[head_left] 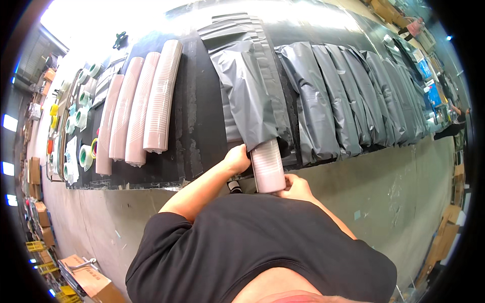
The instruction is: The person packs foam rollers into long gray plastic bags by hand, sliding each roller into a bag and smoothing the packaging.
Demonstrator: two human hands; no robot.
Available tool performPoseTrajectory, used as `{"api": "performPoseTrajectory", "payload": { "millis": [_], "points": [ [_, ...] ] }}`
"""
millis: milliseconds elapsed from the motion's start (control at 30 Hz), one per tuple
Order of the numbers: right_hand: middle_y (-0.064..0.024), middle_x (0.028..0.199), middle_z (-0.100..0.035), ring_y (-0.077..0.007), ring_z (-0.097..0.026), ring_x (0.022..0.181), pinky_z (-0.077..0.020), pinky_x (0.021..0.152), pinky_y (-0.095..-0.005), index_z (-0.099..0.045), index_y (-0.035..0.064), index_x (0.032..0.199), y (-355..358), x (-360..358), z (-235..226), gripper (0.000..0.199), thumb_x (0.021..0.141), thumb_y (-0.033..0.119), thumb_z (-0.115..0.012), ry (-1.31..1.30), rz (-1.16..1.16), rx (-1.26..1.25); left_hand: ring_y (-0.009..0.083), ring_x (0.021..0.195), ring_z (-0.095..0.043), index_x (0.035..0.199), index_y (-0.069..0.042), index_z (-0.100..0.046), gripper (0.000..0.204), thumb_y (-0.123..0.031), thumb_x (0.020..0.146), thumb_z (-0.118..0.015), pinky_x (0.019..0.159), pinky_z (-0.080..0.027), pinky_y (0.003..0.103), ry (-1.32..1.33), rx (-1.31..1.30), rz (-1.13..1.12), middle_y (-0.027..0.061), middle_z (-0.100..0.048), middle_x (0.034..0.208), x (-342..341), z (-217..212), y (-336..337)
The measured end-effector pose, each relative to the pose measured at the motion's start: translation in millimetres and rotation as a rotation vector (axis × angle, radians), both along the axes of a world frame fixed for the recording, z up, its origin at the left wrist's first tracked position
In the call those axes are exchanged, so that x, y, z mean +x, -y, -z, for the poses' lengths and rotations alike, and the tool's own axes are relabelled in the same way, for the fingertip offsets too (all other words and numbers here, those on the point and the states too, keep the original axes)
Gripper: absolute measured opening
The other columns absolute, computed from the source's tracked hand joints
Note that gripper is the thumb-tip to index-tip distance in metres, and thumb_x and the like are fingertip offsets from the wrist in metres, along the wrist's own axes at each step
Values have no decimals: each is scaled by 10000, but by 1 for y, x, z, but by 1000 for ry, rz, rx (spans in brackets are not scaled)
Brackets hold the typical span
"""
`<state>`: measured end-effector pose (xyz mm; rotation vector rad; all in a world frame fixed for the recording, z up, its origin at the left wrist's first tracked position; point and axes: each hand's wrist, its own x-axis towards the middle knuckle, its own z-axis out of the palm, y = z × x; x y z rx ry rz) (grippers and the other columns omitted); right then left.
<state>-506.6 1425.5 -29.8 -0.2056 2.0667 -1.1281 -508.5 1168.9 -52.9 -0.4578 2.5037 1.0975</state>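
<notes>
Tape rolls (85, 155) and four pink cup stacks (162, 96) lie leftward on the black table (202, 126). Left hand (237, 158) grips the grey mailer bag (247, 96) (mouth edge); right hand (295, 188) closes on a half-inserted cup stack (268, 165). Filled bags (353, 96) lie rightward.

bare black mat (202, 126) left of hands, cup stacks (139, 101) further left, packed grey bags (353, 96) (overlapping) blocking right

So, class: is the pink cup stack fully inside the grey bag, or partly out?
Partly out: the cup stack end protrudes from the grey bag.
</notes>
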Motion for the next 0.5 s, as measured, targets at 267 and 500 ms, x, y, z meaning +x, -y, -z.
{"api": "performPoseTrajectory", "payload": {
  "millis": [267,500],
  "points": [
    [-87,1245,-509,-302,-491,1115,-371,929,-452,-431,147,1360,91,-94,-5,632,755,40,-581,-1455,189,377,269,907,-663,1063,21,-629,368,-167,763,-728,818,-503,361,46,358,144,177,-699,940,44,-4,-9],
    [-152,1126,-591,-349,-646,920,-528,765,-487,-307,206,1483,124,-137,30,686,844,67,-513,-1039,-105,375,255,841,-670,999,16,-660,357,-221,744,-739,787,-516,382,-154,188,178,159,-701,885,21,-10,15]
  ]
}}
